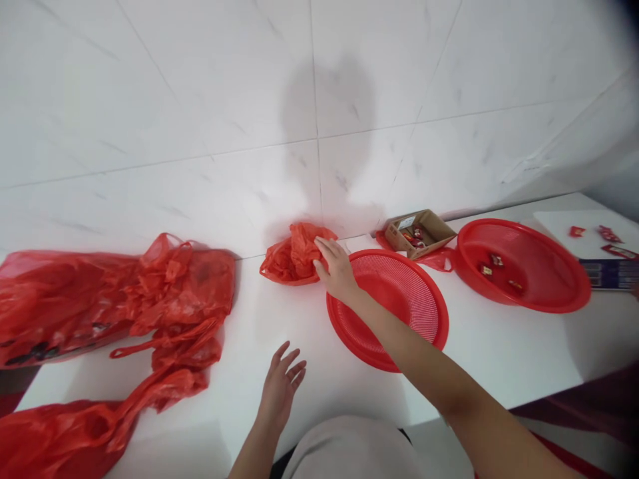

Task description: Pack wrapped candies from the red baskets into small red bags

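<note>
Glossy, crinkled plastic bag, smooth plastic colander, matt cardboard box.

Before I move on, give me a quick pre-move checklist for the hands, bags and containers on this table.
1. Left hand free: ok, open with nothing in it.
2. Right hand at the small red bag pile: ok, fingers at its right side.
3. Right hand's grip on that pile firm: cannot tell.
4. Red strainer basket unobstructed from above: not ok, the right forearm crosses over it.
5. Cardboard box open at the top: ok, small wrapped pieces show inside.
6. Red basin stocked: ok, a few small pieces lie in it.
</note>
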{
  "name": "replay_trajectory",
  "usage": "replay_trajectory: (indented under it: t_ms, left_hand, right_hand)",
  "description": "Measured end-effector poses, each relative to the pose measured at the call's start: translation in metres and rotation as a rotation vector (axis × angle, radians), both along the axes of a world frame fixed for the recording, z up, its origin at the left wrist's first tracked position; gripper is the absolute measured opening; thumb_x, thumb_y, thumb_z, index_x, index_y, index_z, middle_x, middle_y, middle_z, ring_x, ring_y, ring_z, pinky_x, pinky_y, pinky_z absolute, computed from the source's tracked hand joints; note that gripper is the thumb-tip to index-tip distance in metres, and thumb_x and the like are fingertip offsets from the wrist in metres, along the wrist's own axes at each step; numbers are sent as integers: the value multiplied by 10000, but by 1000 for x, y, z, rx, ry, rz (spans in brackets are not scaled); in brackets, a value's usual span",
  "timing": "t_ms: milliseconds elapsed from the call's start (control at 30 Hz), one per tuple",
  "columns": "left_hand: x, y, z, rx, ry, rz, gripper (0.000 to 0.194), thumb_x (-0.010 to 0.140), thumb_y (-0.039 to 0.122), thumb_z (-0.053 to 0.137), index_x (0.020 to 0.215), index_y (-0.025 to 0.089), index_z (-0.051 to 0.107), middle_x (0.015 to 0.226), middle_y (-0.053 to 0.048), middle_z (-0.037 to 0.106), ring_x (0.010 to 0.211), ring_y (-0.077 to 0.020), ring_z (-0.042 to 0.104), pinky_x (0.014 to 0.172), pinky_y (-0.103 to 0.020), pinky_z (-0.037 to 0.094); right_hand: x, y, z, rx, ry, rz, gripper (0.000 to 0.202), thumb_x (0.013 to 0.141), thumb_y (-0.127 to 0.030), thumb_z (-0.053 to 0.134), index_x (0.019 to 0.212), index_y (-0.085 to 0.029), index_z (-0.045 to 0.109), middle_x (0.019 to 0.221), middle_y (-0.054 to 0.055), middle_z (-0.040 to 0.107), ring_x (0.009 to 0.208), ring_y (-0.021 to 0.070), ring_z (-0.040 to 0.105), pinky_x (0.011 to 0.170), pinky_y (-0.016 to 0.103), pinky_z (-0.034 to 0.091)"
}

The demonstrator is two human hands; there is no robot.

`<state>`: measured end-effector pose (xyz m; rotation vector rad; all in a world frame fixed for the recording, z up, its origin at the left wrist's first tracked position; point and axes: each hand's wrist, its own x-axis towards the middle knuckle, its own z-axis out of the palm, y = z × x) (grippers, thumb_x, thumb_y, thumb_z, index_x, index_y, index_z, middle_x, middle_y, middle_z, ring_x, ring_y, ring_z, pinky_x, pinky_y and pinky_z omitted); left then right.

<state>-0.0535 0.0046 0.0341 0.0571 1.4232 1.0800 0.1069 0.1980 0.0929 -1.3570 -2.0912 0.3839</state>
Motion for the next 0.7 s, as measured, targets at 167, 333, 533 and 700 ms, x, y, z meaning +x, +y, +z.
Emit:
replay_trajectory:
  t_ms: [167,333,533,700]
  left_hand:
    - [-8,12,6,34,-9,45,293,865,222,579,1152,275,547,1137,-51,627,792,-123,675,768,-282,540]
    - [6,12,15,67,-7,-31,340,840,244,622,1169,284,547,1142,-53,625,799,-128,674,775,-283,533]
    - [-8,2,16,42,-33,-20,321,855,224,594,1170,270,551,1147,-63,628,811,-137,679,785,-287,535]
    - [-31,4,15,30,33,120,250,877,206,552,1125,239,567,1117,-71,634,795,-139,679,756,-288,542]
  right_hand:
    - [-2,-25,0,-12,-46,139,420,937,-349,440,1327,-253,561,1498,17,389,1427,271,227,1149,487,254]
    - [-10,19,-30,-165,-235,72,397,867,-297,557,1251,-222,622,1580,60,209,1447,382,101,1134,590,174]
    - [-24,4,-8,-122,-136,48,533,955,-297,382,1475,-192,339,1520,72,356,1415,297,248,1155,545,157]
    - [-32,-20,-3,0,-38,174,470,947,-354,424,1399,-234,472,1523,51,349,1424,268,226,1150,486,209]
